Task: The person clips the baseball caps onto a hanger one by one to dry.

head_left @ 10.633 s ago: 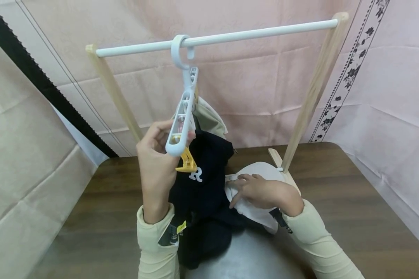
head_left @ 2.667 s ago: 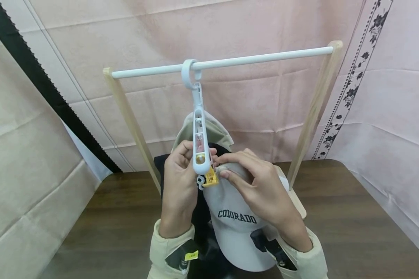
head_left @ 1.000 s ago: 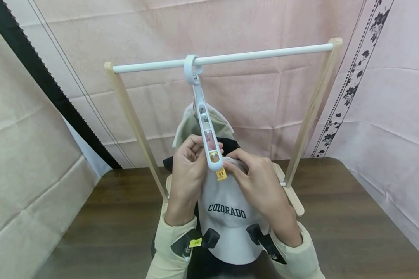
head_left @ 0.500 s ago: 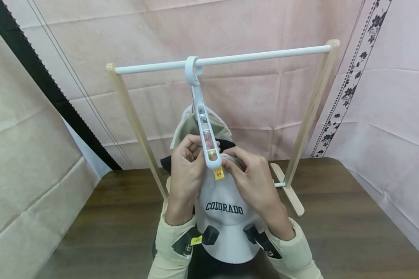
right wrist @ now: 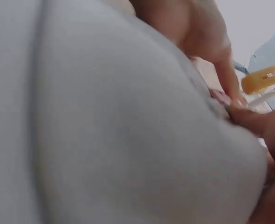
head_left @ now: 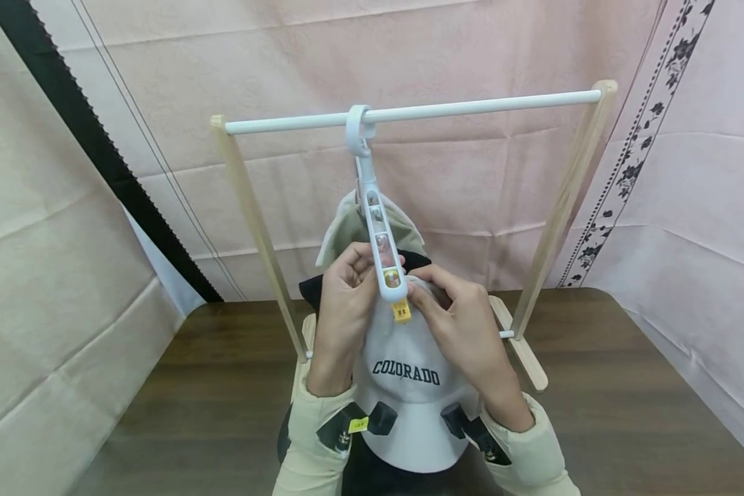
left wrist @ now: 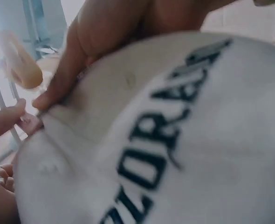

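A white cap [head_left: 403,393] lettered COLORADO hangs brim down below the front end of a pale blue hanger [head_left: 381,241]. My right hand [head_left: 468,327] pinches the cap's upper edge between thumb and index finger. On the hanger's left, my left hand [head_left: 347,306] pinches a small pink clip [right wrist: 220,96] at that edge, its fingertips partly behind the hanger in the head view. Whether the clip bites the fabric, I cannot tell. A yellow clip [head_left: 401,311] dangles from the hanger's front end. In the left wrist view, the lettered cap front [left wrist: 142,135] fills most of the frame.
The hanger hooks over a white rod [head_left: 471,109] between wooden posts [head_left: 561,213]. Behind the white cap are a black cap [head_left: 414,260] and a beige-green cap [head_left: 344,231] near the hanger. The rack stands on a brown wooden table [head_left: 223,386] against cloth walls.
The right hand has lifted the white cap from the table's right side to the hanger's front end, past the black cap. Over the last second, both hands have barely moved.
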A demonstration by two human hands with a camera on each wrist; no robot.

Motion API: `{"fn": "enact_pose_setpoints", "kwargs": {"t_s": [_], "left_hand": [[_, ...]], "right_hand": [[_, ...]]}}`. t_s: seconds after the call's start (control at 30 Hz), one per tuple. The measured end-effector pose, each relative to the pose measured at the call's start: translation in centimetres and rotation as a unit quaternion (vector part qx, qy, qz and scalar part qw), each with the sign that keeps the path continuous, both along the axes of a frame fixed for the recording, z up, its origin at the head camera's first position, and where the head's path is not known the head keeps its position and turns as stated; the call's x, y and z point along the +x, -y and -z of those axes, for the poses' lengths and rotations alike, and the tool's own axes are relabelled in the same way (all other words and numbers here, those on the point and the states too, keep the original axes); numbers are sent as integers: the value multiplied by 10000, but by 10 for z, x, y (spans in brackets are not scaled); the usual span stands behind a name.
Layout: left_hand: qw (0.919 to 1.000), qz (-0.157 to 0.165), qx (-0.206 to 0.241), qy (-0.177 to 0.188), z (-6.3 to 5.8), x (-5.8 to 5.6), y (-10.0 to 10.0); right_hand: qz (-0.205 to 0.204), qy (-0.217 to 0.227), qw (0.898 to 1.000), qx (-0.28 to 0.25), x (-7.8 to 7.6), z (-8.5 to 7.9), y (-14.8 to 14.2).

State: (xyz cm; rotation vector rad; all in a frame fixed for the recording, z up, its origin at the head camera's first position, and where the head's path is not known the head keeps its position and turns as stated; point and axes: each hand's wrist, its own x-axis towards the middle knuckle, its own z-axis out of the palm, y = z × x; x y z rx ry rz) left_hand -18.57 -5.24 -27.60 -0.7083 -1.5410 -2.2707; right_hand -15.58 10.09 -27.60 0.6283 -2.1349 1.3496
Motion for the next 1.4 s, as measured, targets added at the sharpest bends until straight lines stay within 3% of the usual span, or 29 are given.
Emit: {"fn": "enact_pose_setpoints", "kwargs": {"t_s": [0.17, 0.33, 0.47, 0.63, 0.7, 0.97, 1.13, 1.2, 1.3, 1.4], "left_hand": [[9997, -51, -170, 160, 5, -4, -5], [9942, -670, -845, 36, 5, 1, -6], [9789, -1368, -1465, -389, 3, 6, -6], [9517, -2080, -2020, -1006, 3, 8, -3], [9467, -2215, -2071, -1091, 3, 7, -1], [9489, -2497, -1671, -961, 5, 0, 5], [9415, -2756, -1702, -929, 7, -2, 6], [9330, -2969, -1792, -962, 8, -5, 8], [9138, -3379, -2083, -855, 10, -10, 13], [8921, -3718, -2542, -355, 14, -17, 21]], "right_hand": [[-151, 116, 9995, 268, -2, -1, -7], [-206, -110, 9990, 378, -7, 1, -8], [-328, -331, 9979, 442, -12, 5, -8], [-499, -685, 9958, 357, -16, 7, -11], [-584, -751, 9952, 230, -18, 8, -14], [-1154, -383, 9924, -177, -21, 9, -35], [-1245, -252, 9915, -273, -22, 8, -41], [-1236, -186, 9917, -317, -21, 7, -44], [-1268, -138, 9908, -451, -20, 5, -50], [-1332, -42, 9891, -629, -18, 3, -56]]}}
